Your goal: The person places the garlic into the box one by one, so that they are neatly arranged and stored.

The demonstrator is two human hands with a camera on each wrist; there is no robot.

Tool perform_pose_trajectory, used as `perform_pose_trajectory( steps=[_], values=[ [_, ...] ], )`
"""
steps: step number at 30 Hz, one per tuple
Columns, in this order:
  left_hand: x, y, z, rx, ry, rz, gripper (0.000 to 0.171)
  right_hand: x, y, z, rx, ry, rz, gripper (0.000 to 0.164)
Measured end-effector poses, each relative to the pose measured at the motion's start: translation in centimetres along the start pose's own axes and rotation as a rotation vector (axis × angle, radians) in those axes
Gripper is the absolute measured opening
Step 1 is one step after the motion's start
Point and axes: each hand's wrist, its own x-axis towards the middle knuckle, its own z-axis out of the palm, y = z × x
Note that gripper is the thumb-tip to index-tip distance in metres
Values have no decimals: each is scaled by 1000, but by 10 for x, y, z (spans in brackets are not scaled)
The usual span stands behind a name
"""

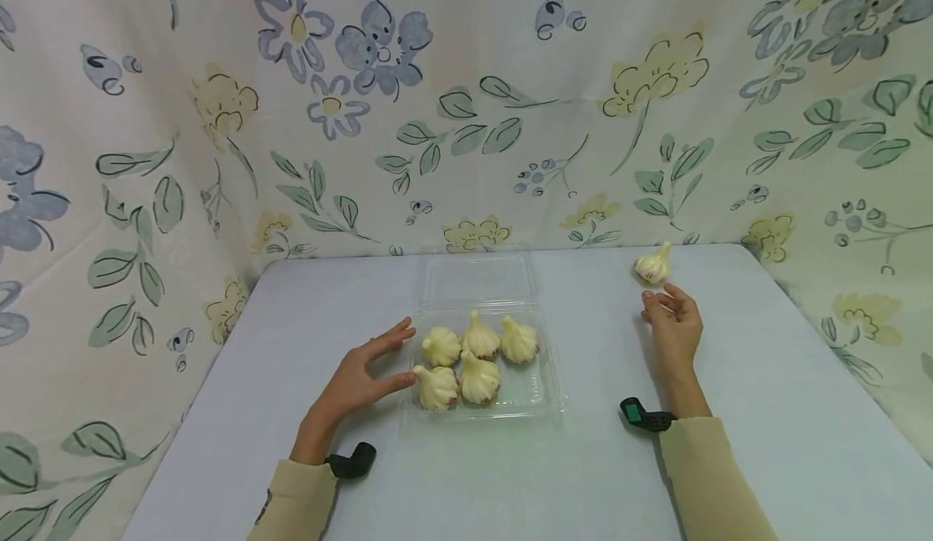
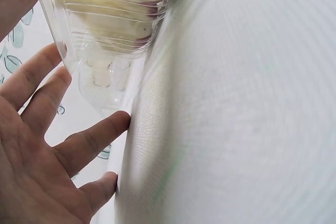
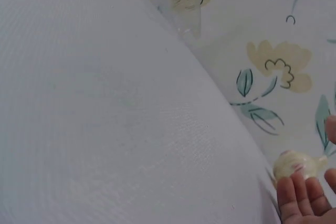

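Note:
Several pale garlic bulbs (image 1: 481,338) sit in two rows inside a clear plastic clamshell box (image 1: 535,395), whose lid (image 1: 477,280) lies folded back. At the box's left side is my left hand (image 1: 355,375), fingers spread and thumb extended. Fingertips (image 2: 59,77) touch or nearly touch the clear wall in the left wrist view. One more garlic bulb (image 1: 652,266) lies near the far right edge of the table. Just in front of it is my right hand (image 1: 674,330), its fingers loosely bent. In the right wrist view, the fingers partly cover that bulb (image 3: 294,165); contact is unclear.
A white cloth covers the table (image 1: 583,460). Behind it and to the sides hangs a floral curtain (image 1: 452,63), close to the far edge. Black devices are strapped to the left wrist (image 1: 353,460) and the right wrist (image 1: 645,415).

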Motion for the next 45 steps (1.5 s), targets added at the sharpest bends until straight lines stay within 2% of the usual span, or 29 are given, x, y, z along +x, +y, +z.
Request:
perform_pose_trajectory(
  steps=[7,19,21,26,33,45],
  values=[
    [0,-1,0,2,-3,-1,69,6,-3,-7,-95,-70,90,83],
    [0,-1,-1,6,0,2,69,27,-11,-12,-88,-76,130,83],
    [0,-1,-1,5,0,7,69,32,-11,-13,-118,-75,139,83],
    [-1,0,-1,1,5,16,69,45,-6,-14,-283,-87,122,84],
    [0,-1,0,0,5,7,69,59,-5,-13,-411,-128,97,87],
    [0,-3,0,3,4,12,70,72,-7,-15,-537,-182,65,95]
  ],
)
